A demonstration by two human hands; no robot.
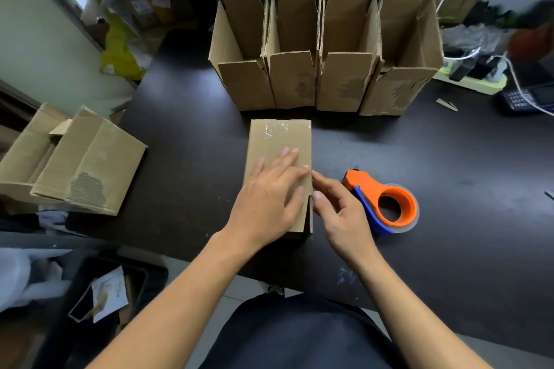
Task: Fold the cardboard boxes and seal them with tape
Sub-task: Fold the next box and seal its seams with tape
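Observation:
A closed cardboard box (277, 141) lies on the dark table (186, 159), with clear tape glinting across its top. My left hand (269, 198) lies flat on the box top, fingers straight and spread. My right hand (335, 210) is at the box's right edge, its fingertips and thumb touching the side there. An orange and blue tape dispenser (383, 204) lies on the table just right of my right hand, with nothing holding it.
Several open boxes (323, 54) with raised flaps stand in a row behind the closed box. A larger worn carton (75, 165) sits at the left table edge. A calculator (521, 99) and cables lie at the far right. A bin (99, 293) stands below left.

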